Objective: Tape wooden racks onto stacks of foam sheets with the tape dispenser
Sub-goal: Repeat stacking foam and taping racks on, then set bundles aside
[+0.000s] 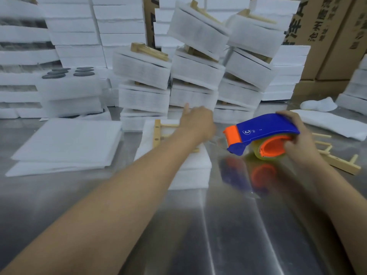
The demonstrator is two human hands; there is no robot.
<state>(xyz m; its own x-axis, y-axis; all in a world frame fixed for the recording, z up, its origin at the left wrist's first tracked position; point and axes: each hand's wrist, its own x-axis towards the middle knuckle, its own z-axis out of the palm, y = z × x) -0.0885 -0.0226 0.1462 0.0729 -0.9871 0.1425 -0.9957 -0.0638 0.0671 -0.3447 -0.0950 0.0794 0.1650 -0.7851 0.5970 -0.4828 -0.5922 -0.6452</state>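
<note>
1. While the right hand (297, 135) grips the tape dispenser (264, 130) at its roll end, the tool sits just right of the foam stack (190, 169).
2. The left hand (195, 120) reaches over the wooden rack (157, 133) lying on that stack; its fingers are hidden, so I cannot tell its grip.

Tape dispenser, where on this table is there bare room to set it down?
The widest bare patch of the steel table lies nearest you, in front of the foam stack. A smaller strip lies under the tape dispenser, between that stack and the loose racks. Crowded: the far side, with leaning taped bundles, and the left, with flat foam sheets.
</note>
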